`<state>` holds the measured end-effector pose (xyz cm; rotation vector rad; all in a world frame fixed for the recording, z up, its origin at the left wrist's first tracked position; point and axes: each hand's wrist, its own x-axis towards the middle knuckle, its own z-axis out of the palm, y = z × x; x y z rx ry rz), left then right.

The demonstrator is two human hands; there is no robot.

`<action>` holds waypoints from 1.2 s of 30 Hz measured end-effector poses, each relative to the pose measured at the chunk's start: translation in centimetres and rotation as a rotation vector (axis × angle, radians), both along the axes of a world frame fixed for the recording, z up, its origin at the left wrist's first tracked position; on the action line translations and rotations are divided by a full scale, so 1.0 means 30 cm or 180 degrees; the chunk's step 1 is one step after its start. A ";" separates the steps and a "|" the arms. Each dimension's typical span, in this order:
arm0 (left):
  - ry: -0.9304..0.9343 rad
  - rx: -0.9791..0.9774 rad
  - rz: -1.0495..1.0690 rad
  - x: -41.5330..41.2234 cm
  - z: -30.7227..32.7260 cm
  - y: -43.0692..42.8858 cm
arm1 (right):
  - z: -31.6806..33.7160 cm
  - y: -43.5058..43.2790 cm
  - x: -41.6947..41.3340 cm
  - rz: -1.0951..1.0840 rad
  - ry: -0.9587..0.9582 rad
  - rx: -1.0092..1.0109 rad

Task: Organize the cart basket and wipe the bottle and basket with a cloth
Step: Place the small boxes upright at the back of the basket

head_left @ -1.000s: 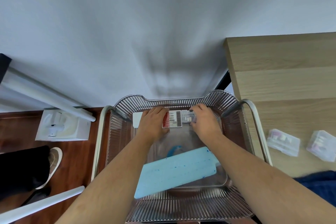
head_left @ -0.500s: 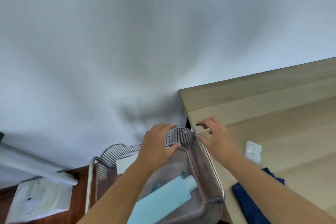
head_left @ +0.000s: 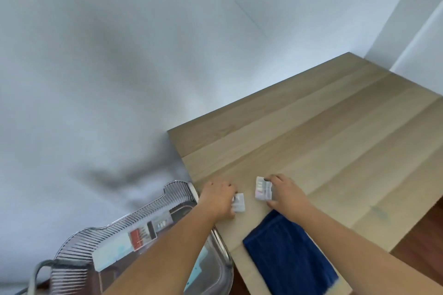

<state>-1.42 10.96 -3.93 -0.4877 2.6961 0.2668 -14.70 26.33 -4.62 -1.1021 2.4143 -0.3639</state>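
The clear ribbed cart basket (head_left: 148,213) sits at lower left, beside the wooden table (head_left: 323,132). Inside it lie a flat white box (head_left: 112,250) and a clear case with red contents (head_left: 141,235); a strip of the light blue bottle (head_left: 202,263) shows past my left forearm. On the table my left hand (head_left: 218,197) grips a small clear plastic case (head_left: 239,202). My right hand (head_left: 282,193) grips a second small clear case (head_left: 262,189). A folded dark blue cloth (head_left: 290,254) lies on the table just under my right wrist.
A white wall fills the top and left. The table's left edge runs right next to the basket's metal cart rail (head_left: 221,242). Dark wooden floor (head_left: 422,239) shows at the lower right past the table edge.
Both hands left the basket and moved right onto the table. Each now grips a small clear case there. The view swung right, so the basket slid to the lower left.
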 end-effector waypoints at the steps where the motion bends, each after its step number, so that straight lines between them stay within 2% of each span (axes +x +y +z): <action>1: -0.0027 0.0029 0.0035 -0.006 -0.007 0.000 | -0.015 -0.004 -0.006 0.0061 0.0021 0.0035; 8: 0.0200 0.0178 0.0314 -0.012 -0.030 -0.004 | -0.041 -0.053 -0.042 0.0433 0.0137 0.0142; 14: 0.0283 0.0142 0.0365 -0.007 -0.043 -0.007 | -0.029 -0.051 -0.062 -0.0045 0.0009 0.0275; 16: 0.0288 0.0103 0.0327 -0.003 -0.044 -0.010 | -0.019 -0.038 -0.086 0.0158 0.0068 0.0240; 19: 0.0324 0.0077 0.0309 0.004 -0.044 -0.016 | -0.004 -0.029 -0.122 0.0837 0.0339 0.0158; 22: 0.0346 0.0080 0.0330 0.005 -0.039 -0.019 | 0.003 -0.051 -0.122 0.1409 0.0524 0.0342; 24: 0.0387 0.0121 0.0374 0.007 -0.032 -0.019 | 0.000 -0.073 -0.110 0.1554 0.0659 0.0439; 27: 0.0638 0.0287 0.0548 0.024 -0.004 -0.022 | 0.009 -0.087 -0.093 0.1243 0.0542 0.0323; 31: 0.1361 0.0651 0.0989 0.102 0.076 -0.049 | 0.079 -0.103 -0.034 0.0621 0.0024 -0.0373; 36: 0.2081 0.0642 0.1626 0.305 0.170 -0.104 | 0.182 -0.168 0.121 0.0543 -0.0235 -0.0948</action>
